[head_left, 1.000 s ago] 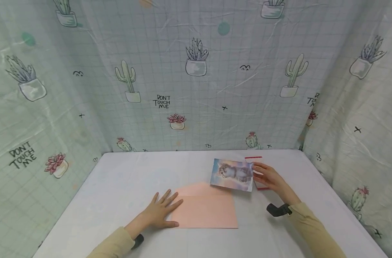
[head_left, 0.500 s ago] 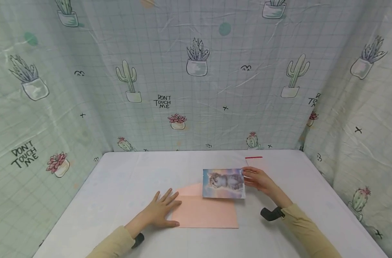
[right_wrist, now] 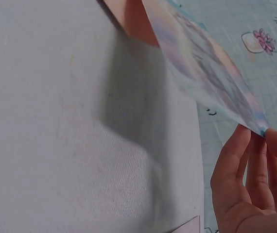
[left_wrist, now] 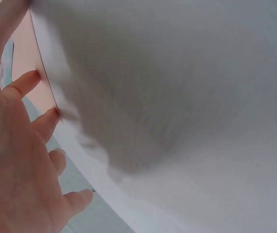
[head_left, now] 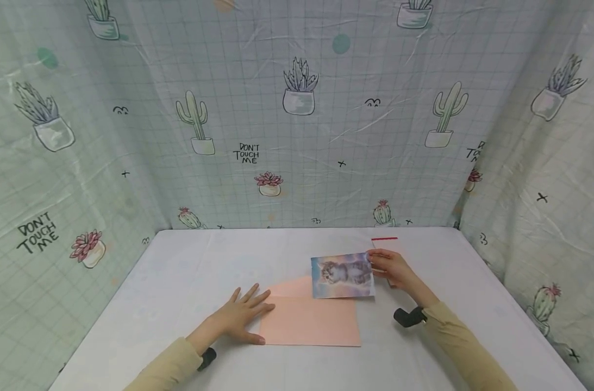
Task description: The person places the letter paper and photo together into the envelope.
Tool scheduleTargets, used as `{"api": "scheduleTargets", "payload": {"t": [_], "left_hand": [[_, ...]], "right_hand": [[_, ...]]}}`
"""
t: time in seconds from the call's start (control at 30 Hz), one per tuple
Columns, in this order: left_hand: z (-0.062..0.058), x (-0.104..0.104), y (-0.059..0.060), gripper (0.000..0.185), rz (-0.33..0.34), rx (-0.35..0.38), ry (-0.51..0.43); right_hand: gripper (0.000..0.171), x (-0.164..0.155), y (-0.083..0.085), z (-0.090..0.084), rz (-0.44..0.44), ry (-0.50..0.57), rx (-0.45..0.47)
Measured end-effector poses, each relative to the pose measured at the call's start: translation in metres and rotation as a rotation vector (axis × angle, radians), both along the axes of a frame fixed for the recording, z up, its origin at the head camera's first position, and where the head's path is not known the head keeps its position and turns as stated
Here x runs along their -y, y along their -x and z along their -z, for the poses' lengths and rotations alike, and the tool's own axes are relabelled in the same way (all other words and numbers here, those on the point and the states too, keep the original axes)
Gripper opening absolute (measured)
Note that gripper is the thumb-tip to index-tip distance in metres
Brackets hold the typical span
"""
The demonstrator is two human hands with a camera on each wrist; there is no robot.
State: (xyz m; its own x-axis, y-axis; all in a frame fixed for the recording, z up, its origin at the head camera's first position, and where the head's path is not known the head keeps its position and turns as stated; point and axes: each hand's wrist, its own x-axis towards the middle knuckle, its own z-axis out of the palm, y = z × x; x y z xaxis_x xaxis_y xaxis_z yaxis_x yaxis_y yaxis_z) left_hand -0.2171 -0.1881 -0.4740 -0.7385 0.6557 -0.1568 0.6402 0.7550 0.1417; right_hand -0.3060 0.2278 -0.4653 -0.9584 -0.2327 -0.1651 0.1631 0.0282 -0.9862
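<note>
A peach envelope [head_left: 308, 326] lies on the white table, its flap spread toward the back. My left hand [head_left: 240, 315] is at the envelope's left edge with fingers spread. In the left wrist view, fingertips [left_wrist: 51, 116] sit right at the edge of the peach paper. My right hand [head_left: 393, 270] pinches a picture card [head_left: 343, 275] by its right end. The card shows a grey-and-white kitten on a pastel background, and it overlaps the flap and the envelope's upper right part. From the right wrist view, the card [right_wrist: 201, 58] is raised and tilted above the table, between thumb and fingers.
Behind my right hand lies a flat item with a red edge [head_left: 385, 238], mostly hidden by the hand. The white table [head_left: 218, 250] ends at a curtain [head_left: 326, 136] with printed cacti, which hangs behind it and on both sides.
My right hand has carried the kitten card left and nearer to me, over the envelope, then slightly back to the right. The left hand has shifted slightly left.
</note>
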Motion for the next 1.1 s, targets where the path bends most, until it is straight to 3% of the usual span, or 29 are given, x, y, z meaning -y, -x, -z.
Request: {"api": "scheduleTargets", "payload": {"t": [0.5,1.1], "left_hand": [[0.005,0.003,0.001,0.083,0.032,-0.095,-0.01],[0.007,0.003,-0.001,0.087,0.008,-0.085,-0.011]], "right_hand": [[0.041,0.017,0.015,0.003,-0.085,-0.172,-0.116],[0.038,0.044,0.016,0.006,-0.128,-0.226,-0.072]]}}
